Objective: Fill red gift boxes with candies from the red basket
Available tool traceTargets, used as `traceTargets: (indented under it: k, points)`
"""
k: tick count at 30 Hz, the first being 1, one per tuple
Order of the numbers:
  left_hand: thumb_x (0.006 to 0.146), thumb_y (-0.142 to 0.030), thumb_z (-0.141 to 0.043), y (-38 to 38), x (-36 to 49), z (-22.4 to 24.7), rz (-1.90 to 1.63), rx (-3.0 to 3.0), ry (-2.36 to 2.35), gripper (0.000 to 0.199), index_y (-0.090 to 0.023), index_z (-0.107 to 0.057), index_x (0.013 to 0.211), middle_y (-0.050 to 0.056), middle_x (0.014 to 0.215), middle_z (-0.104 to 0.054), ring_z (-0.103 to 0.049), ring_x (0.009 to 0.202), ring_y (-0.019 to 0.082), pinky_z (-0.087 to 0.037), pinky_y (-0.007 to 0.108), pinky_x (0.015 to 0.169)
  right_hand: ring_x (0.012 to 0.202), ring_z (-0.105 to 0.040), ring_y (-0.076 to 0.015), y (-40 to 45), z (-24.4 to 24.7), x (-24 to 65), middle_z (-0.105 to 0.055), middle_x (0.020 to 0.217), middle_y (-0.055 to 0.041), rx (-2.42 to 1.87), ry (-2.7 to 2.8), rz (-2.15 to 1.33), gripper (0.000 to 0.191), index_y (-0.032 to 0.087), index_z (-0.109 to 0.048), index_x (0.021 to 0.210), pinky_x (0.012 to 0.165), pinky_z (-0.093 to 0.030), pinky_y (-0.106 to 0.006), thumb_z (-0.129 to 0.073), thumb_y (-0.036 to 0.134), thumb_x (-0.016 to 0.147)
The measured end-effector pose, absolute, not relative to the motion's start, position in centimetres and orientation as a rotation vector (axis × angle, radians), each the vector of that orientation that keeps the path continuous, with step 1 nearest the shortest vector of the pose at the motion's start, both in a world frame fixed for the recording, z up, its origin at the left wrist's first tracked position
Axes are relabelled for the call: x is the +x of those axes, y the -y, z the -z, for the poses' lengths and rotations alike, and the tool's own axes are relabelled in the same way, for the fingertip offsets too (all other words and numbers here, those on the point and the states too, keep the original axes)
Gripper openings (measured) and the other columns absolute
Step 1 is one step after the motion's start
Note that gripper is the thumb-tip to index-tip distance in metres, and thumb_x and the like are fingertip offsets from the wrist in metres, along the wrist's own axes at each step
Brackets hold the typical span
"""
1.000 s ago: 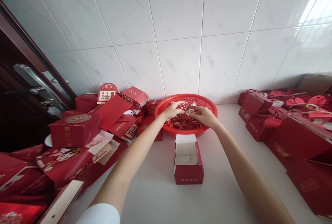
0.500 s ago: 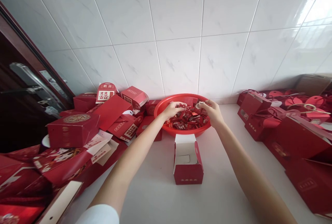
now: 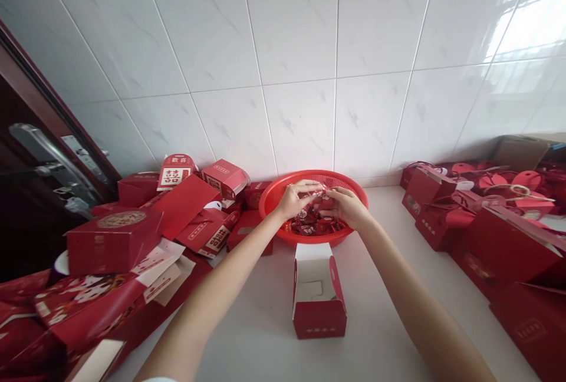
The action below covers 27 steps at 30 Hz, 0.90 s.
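My left hand [image 3: 297, 200] is over a red plastic colander [image 3: 360, 199], its fingers closed on small red wrapped candies [image 3: 315, 226] like those lying below. Facing it, my right hand [image 3: 350, 207] has its thumb and fingers bent together near the left fingertips; what it grips, if anything, is hard to make out. In front of the colander, an open red cardboard box [image 3: 320, 320] stands upright on the white table [image 3: 371, 311]. Its white inside shows, and no candy is visible in it.
Red gift boxes [image 3: 115, 246] and folded cartons are heaped on the left beside a dark door with a metal handle [image 3: 39, 140]. More red boxes with cords [image 3: 508, 246] line the right side. A tiled wall [image 3: 300, 117] rises behind the colander.
My hands have come closer together above the candies. The right hand has moved left from the colander's right rim, and its round white-marked piece no longer shows. The camera view has shifted slightly.
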State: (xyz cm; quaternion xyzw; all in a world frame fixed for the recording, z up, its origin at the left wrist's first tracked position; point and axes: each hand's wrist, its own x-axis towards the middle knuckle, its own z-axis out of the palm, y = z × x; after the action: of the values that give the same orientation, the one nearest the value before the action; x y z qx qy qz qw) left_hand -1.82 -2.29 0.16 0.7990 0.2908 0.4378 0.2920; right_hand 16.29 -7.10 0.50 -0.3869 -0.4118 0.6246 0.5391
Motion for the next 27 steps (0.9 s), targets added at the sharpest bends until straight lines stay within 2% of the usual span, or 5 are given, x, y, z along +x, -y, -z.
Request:
traceTargets:
  k: [3,6,13,21,27]
  points:
    - [0.079,-0.022,-0.068,2.09,-1.97,0.08,-1.089,2.151,-0.735,0.032,-0.026,-0.079,0.109,0.006,0.134,-0.068,-0.061,0.126,0.027,-0.051,0.046,0.106,0.079,-0.071,-0.0199,6.99,-0.39,16.08,-0.067,0.079,-0.0024,-0.853,0.939,-1.455,0.023,0.020,-0.059,0.071,0.068,-0.065,-0.035,-0.082,0.023,0.072]
    - [0.082,-0.025,-0.068,2.01,-1.95,0.17,-1.090,2.124,-0.709,0.029,-0.027,-0.079,0.109,0.007,0.134,-0.067,-0.061,0.126,0.028,-0.050,0.047,0.108,0.075,-0.071,-0.0193,7.05,-0.37,15.86,-0.069,0.082,-0.0014,-0.882,0.917,-1.373,0.022,0.020,-0.064,0.076,0.062,-0.063,-0.032,-0.084,0.027,0.070]
    - [0.082,-0.034,-0.073,2.22,-1.56,-0.06,-1.207,2.074,-0.661,0.024,-0.022,-0.079,0.102,0.008,0.111,-0.075,-0.070,0.107,0.023,-0.057,0.039,0.095,0.065,-0.069,-0.0179,7.27,-0.37,15.59,-0.069,0.072,0.0014,-0.923,0.947,-1.315,0.021,0.021,-0.066,0.075,0.053,-0.058,-0.028,-0.084,0.027,0.066]
    - [0.078,-0.036,-0.079,2.17,-1.53,0.12,-1.125,1.999,-0.639,0.031,-0.020,-0.076,0.104,0.008,0.116,-0.074,-0.070,0.106,0.022,-0.057,0.037,0.094,0.057,-0.066,-0.0153,7.20,-0.10,15.55,-0.069,0.067,-0.0001,-0.906,0.976,-1.288,0.026,0.018,-0.067,0.071,0.049,-0.054,-0.025,-0.088,0.032,0.064]
    - [0.082,-0.038,-0.074,2.32,-1.51,-0.13,-1.174,1.899,-0.793,0.050,-0.020,-0.066,0.128,0.009,0.127,-0.071,-0.067,0.115,0.024,-0.055,0.037,0.097,0.058,-0.063,-0.0127,7.14,-0.45,15.71,-0.069,0.067,0.0016,-0.837,0.798,-1.301,0.023,0.019,-0.068,0.072,0.050,-0.055,-0.022,-0.086,0.030,0.063]
